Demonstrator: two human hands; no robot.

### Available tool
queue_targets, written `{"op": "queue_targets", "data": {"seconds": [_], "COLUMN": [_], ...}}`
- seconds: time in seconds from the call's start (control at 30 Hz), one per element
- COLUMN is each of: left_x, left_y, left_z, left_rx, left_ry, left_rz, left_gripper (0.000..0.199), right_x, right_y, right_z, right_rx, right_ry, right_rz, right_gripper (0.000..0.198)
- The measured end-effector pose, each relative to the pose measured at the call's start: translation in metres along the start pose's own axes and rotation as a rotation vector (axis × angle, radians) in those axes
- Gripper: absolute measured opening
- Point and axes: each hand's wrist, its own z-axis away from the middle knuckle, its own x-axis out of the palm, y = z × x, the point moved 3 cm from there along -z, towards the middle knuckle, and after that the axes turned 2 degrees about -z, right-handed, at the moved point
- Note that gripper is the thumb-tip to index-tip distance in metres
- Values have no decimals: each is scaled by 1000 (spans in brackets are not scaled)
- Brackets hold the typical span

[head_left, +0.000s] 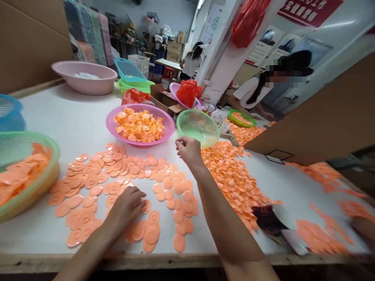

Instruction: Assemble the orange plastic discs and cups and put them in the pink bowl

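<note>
My left hand [127, 205] hovers low over or rests on flat orange discs [83, 218] scattered across the white tabletop; its fingers are loosely bent and apart. One disc [146, 206] lies right by its fingertips. My right hand [189, 152] is raised with fingers curled into a pinch, and whatever is in it cannot be made out. It sits between a pink basin [110, 127] of small orange cup-shaped pieces [140, 127] and a light green mesh basket [197, 125]. Beneath my right forearm spreads a heap of cup-shaped orange pieces [231, 183].
A green basket [51, 171] with flat orange pieces stands at left, near a blue basket [11, 113]. Further back is a pale pink basin [88, 84]. A cardboard panel [316, 113] rises at right. A dark item [268, 218] lies beside the heap. A co-worker [254, 89] bends over orange pieces.
</note>
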Motion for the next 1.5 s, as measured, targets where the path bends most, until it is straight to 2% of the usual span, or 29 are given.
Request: {"op": "queue_targets", "data": {"seconds": [0.1, 0.17, 0.23, 0.3, 0.33, 0.43, 0.5, 0.63, 0.77, 0.87, 1.1, 1.3, 1.4, 1.5], "left_x": [8, 12, 14, 13, 12, 6, 3, 2, 7, 14, 17, 13, 10, 7], "left_y": [-3, -8, -14, -21, -24, -29, -29, -29, -30, -37, -39, -30, -25, -19], "left_z": [-1, -4, -7, -9, -10, -7, -4, 1, 4, 1, 0, 0, 0, 1], "left_rx": [159, 207, 200, 145, 120, 111, 134, 106, 103, 119, 138, 139, 134, 117], "left_ry": [-59, -90, -76, -19, 10, 44, 23, -9, 29, 51, 76, 44, 25, 2], "left_rz": [-112, -147, -132, -111, -111, -157, -203, -265, -311, -321, -331, -277, -239, -209], "left_gripper": [17, 21, 28, 31, 32, 31, 27, 23, 19, 18, 18, 15, 12, 12], "right_x": [-67, -114, -147, -161, -160, -141, -127, -112, -109, -107, -81, -74, -70, -51], "right_y": [73, 109, 131, 140, 142, 143, 145, 150, 137, 126, 121, 132, 124, 92], "right_z": [50, 92, 132, 165, 178, 203, 208, 202, 203, 214, 229, 223, 214, 197], "right_rx": [196, 305, 375, 415, 414, 334, 267, 239, 246, 313, 434, 348, 397, 409], "right_ry": [101, 142, 143, 99, 52, -159, -241, -184, -109, -59, -149, -62, 12, -67], "right_rz": [178, 273, 340, 363, 358, 327, 343, 400, 403, 447, 340, 286, 107, -179], "right_gripper": [21, 21, 18, 13, 13, 30, 28, 24, 28, 25, 22, 18, 28, 42]}}
